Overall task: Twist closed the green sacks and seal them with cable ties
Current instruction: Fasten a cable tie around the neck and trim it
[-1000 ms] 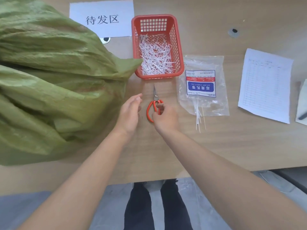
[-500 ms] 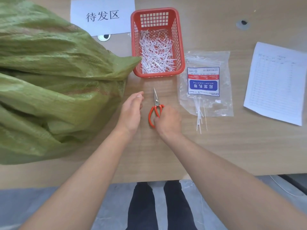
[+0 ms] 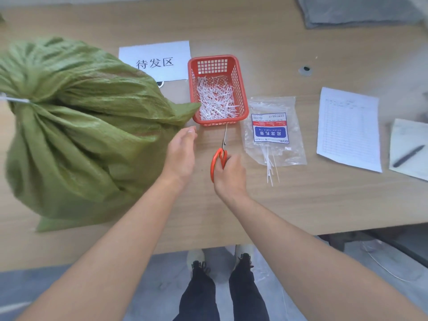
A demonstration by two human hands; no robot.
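Head view | right hand point(image 3: 229, 174) grips scissors point(image 3: 215, 162); left hand point(image 3: 181, 156) open beside sack point(image 3: 81, 135) | tie point(image 3: 17, 100) fitted | next, probably: trim its tail

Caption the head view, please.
Right hand grips orange-handled scissors beside a tied green sack; left hand hovers open.

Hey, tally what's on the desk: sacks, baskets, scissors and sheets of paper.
Green sacks: 1
Red baskets: 1
Scissors: 1
Paper sheets: 3, the sign, the form, the sheet under the pen
Total: 6

Coarse-woven green sack point(image 3: 81, 140), probably plastic
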